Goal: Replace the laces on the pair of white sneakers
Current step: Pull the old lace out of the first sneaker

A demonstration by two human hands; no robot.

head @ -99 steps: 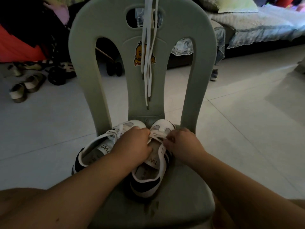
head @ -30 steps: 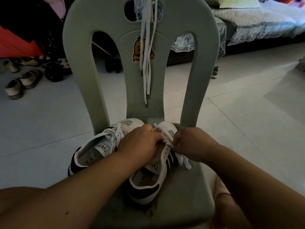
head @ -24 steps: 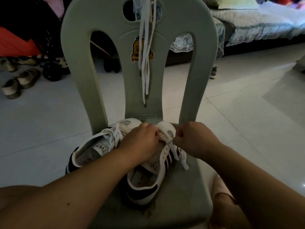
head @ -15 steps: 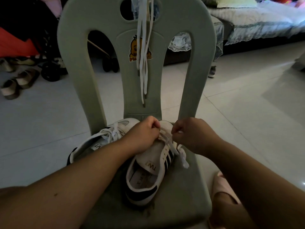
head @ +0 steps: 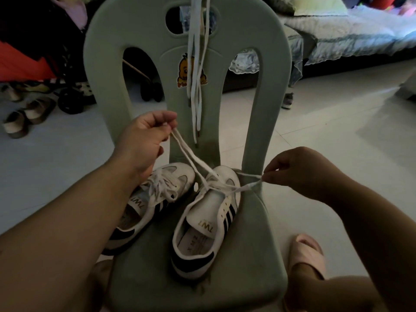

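Green plastic chair (head: 258, 255), tiled floor. One sneaker (head: 202, 221) sits on the seat, below and between the hands, its lace (head: 191, 152) now drawn out. Left hand (head: 144, 140), lifted since before, pinches one end. Right hand (head: 299, 172), moved outward, pinches the other. Second sneaker (head: 157, 199) lies under the left wrist.

Dim room, daylight upper right, wide-angle edge distortion, soft detail

Your right sneaker (head: 202, 212) is white with three black side stripes and a black heel patch; your left sneaker (head: 177, 174) matches. The lace (head: 191, 154) and the spare laces (head: 195, 86) are white. The chair (head: 247, 255) is pale grey-green, its duck sticker (head: 183, 70) yellow-orange. Your slipper (head: 308, 255) is pink.
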